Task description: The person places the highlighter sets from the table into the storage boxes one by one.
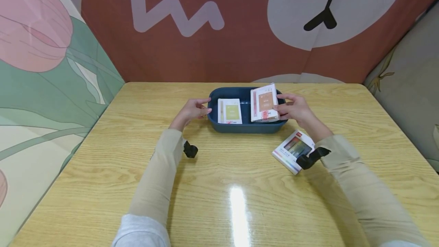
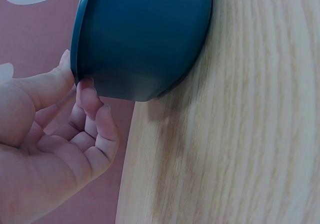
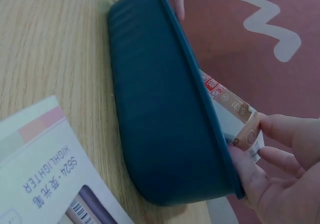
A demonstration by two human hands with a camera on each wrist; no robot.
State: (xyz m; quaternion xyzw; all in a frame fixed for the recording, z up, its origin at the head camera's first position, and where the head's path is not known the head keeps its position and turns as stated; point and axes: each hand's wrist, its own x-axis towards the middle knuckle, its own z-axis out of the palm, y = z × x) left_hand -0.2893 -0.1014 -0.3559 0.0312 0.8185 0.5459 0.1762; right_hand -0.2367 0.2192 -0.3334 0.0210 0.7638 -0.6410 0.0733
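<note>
A dark blue bin (image 1: 247, 128) stands near the table's far edge. My left hand (image 1: 192, 111) pinches the bin's left rim, as the left wrist view confirms. With my right hand (image 1: 297, 110) I grip a white box with an orange panel (image 1: 265, 102) by its right side. That box leans inside the right end of the bin, its top above the rim; its lower end is hidden in the head view. Flat in the bin's left half lies a white box with a yellow-green panel (image 1: 233, 112). Below my right wrist a highlighter box (image 1: 291, 149) rests on the table.
The wooden table (image 1: 212, 186) reaches back to a reddish-brown printed cloth (image 1: 192, 56). Floral cloth (image 1: 68, 87) borders its left side, and a pale cloth (image 1: 411, 68) stands at the right. A black wrist camera (image 1: 310, 158) partly covers the highlighter box.
</note>
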